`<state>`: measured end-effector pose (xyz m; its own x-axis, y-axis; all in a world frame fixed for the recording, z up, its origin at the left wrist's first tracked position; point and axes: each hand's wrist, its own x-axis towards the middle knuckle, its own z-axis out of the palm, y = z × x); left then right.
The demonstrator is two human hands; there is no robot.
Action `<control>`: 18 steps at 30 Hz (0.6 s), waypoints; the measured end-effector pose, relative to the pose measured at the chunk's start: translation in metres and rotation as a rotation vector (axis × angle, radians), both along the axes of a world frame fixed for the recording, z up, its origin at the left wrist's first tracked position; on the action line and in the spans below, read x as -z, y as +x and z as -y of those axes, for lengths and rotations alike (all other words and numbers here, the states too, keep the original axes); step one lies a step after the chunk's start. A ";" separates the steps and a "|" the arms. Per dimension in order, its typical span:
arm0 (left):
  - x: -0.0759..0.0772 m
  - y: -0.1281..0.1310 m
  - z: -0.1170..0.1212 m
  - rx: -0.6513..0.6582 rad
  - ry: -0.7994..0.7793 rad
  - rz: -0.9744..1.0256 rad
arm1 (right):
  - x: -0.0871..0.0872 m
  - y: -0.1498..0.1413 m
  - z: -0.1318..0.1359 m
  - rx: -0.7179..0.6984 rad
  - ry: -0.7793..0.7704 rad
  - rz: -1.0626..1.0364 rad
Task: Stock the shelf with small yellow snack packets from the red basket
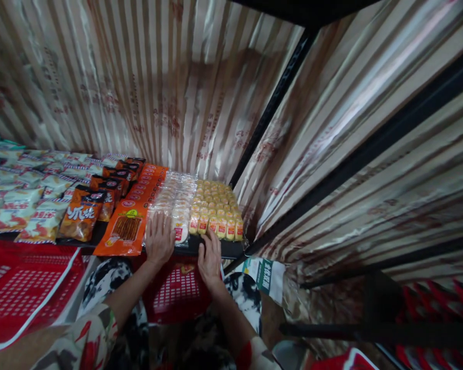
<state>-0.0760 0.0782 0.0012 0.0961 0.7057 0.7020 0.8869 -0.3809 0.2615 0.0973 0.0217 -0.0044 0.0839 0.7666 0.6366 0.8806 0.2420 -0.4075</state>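
My left hand (160, 240) lies with fingers stretched out on the front of the clear-wrapped packs of round, pale items (180, 230), right beside an orange snack packet (125, 226). At the shelf's front edge, my right hand (210, 259) has its fingers apart, with the fingertips at the lower front of the small yellow packs (216, 210). These yellow packs stand in close rows at the shelf's right end. Neither hand appears to hold anything; the right fingertips are partly hard to make out.
Brown-orange snack bags (81, 213) and pale snack bags (46, 218) fill the shelf to the left. Below sit a red basket (19, 288) with a white handle and another red basket (177, 290) between my knees. A black shelf post (270, 108) rises at right before a striped curtain (158, 87).
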 end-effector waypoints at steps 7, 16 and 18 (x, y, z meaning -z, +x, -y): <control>-0.003 0.020 0.012 0.084 -0.025 -0.058 | -0.002 0.037 -0.016 0.198 0.019 0.009; -0.017 0.041 0.009 0.214 -0.088 -0.133 | -0.014 0.062 -0.032 0.196 0.015 0.055; -0.020 0.045 0.008 0.236 -0.101 -0.161 | -0.013 0.058 -0.030 0.165 -0.009 0.061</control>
